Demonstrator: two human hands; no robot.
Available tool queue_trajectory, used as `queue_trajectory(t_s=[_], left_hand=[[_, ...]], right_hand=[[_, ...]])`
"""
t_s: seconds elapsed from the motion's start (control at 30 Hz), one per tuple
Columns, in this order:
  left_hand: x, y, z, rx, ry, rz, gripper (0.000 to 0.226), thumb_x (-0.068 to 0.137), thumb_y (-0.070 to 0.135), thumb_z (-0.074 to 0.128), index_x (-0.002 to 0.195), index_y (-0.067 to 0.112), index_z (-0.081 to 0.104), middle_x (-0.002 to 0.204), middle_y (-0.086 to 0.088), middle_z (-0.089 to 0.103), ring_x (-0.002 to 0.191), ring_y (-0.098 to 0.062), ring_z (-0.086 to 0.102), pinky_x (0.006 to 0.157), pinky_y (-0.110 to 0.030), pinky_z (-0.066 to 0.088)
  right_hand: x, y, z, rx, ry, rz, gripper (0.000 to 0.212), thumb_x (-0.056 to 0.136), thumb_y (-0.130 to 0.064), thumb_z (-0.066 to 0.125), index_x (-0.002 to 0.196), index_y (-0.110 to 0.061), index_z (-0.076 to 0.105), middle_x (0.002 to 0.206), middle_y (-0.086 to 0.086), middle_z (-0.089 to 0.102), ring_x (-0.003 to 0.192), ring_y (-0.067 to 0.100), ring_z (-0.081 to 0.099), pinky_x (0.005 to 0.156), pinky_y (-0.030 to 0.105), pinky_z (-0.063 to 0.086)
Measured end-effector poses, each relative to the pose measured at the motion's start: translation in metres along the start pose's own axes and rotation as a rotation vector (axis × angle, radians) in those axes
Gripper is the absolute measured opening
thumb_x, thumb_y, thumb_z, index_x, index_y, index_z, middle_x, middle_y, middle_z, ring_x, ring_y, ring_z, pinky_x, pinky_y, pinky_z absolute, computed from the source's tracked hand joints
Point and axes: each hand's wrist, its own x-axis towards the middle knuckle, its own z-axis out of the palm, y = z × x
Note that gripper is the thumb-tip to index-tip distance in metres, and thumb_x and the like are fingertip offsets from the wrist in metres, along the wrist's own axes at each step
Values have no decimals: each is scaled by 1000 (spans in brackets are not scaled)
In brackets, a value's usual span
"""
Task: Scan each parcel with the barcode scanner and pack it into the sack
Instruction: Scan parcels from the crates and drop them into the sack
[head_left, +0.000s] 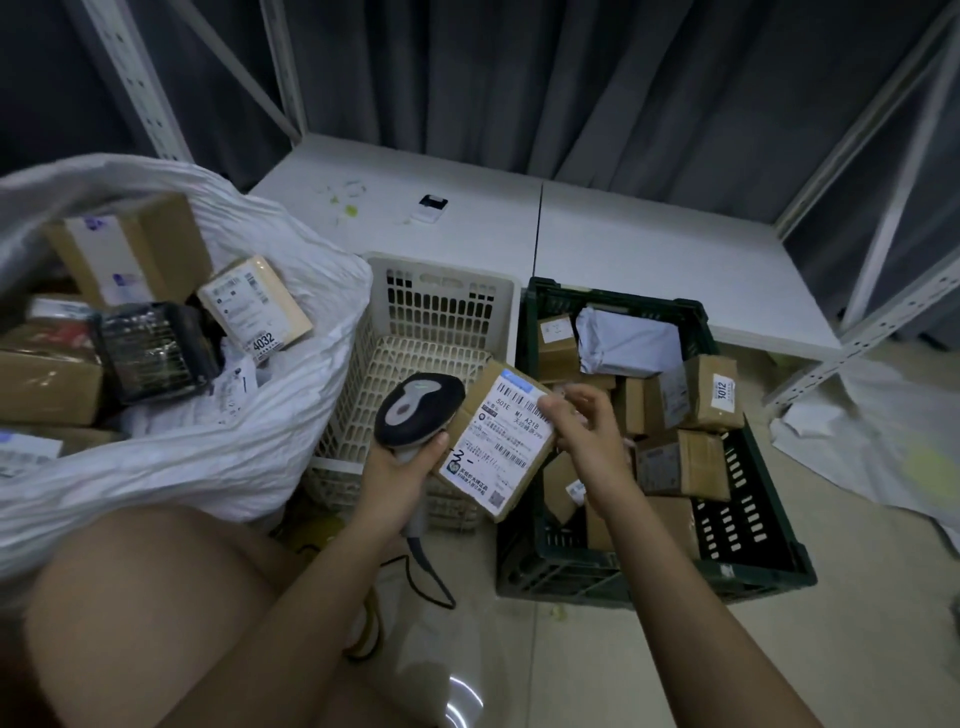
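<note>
- The left hand (400, 470) gripped the barcode scanner (418, 408) by its handle, fingers curled round it, with the scanner's head raised just left of the parcel (496, 441).
- The right hand (584, 434) held the parcel at its right edge, thumb pressed on the white shipping label (501, 439) and fingers curled behind the box.
- The parcel, a small brown cardboard box, was tilted with its label facing up, touching the scanner's head and sitting over the gap between the white basket (415, 332) and the green crate (748, 525).
- The white basket stood directly left of the parcel.
- The green crate, right of the parcel, held more brown boxes and a grey plastic mailer (626, 340).
- The white sack (208, 457) lay open far left of the parcel, with several boxes and a dark wrapped package (156, 351) already inside.
- The scanner's black cable (431, 577) trailed on the floor below the parcel.
- A small black-and-white device (430, 208) sat on the white platform (649, 244) behind the parcel.
</note>
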Motion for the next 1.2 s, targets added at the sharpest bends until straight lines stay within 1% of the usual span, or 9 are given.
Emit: queue_trajectory(t_s=[0.1, 0.17, 0.33, 0.53, 0.6, 0.73, 0.83, 0.97, 1.2], left_hand=[[4, -2, -13, -17, 25, 0, 32, 84, 12, 71, 114, 19, 62, 108, 3, 68, 103, -13, 64, 89, -29, 52], [9, -1, -20, -15, 37, 6, 40, 84, 13, 71, 121, 16, 58, 111, 6, 66, 102, -8, 62, 93, -31, 48], [16, 2, -37, -12, 41, 16, 59, 81, 22, 75, 135, 15, 52, 125, 2, 63, 113, -13, 59, 102, -39, 46], [17, 9, -37, -73, 53, 75, 56, 85, 17, 71, 136, 15, 49, 129, 7, 58, 115, -7, 55, 103, -31, 42], [18, 11, -38, -90, 54, 62, 52, 85, 18, 70, 134, 17, 51, 125, 9, 59, 113, -5, 56, 106, -33, 41], [20, 11, -39, -110, 69, 43, 55, 85, 23, 71, 136, 18, 52, 130, 5, 60, 119, -11, 55, 109, -40, 40], [21, 12, -41, -110, 67, 28, 53, 85, 23, 72, 134, 18, 53, 128, 4, 61, 117, -12, 57, 108, -42, 41], [19, 14, -40, -115, 58, 24, 51, 86, 21, 70, 134, 16, 53, 128, 2, 61, 115, -11, 56, 106, -36, 42], [16, 17, -38, -109, 24, 7, 57, 85, 23, 70, 138, 16, 49, 132, 2, 58, 119, -12, 54, 106, -36, 42]], right_hand=[[2, -2, 18, 76, -81, 14, 27, 92, -24, 63, 119, -21, 61, 115, 1, 64, 100, 15, 64, 68, 16, 50], [5, -2, 25, 136, -144, 73, 34, 96, -19, 56, 129, -22, 58, 123, 1, 64, 109, 12, 62, 77, 17, 50], [11, -11, 26, 161, -298, 192, 44, 93, -31, 54, 136, -32, 48, 126, -3, 65, 118, 14, 58, 90, 38, 50], [11, -17, 30, 144, -207, 78, 38, 91, -23, 64, 127, -28, 51, 121, 3, 66, 116, 20, 62, 86, 37, 55], [9, -15, 31, 142, -252, 48, 54, 84, -20, 73, 130, -33, 49, 124, 3, 65, 118, 18, 61, 88, 33, 53], [10, -7, 32, 33, -407, 71, 106, 71, -30, 85, 148, -52, 16, 140, -5, 55, 126, 14, 54, 102, 41, 46], [10, -9, 31, 60, -424, 95, 92, 81, -36, 75, 146, -56, 14, 139, -10, 56, 125, 17, 55, 101, 48, 45], [6, -18, 32, 92, -299, 14, 49, 89, -22, 66, 125, -50, 46, 125, 2, 66, 117, 22, 62, 92, 46, 53], [11, -20, 29, 72, -161, -31, 42, 90, -16, 66, 126, -32, 48, 118, 5, 66, 110, 23, 65, 86, 49, 57]])
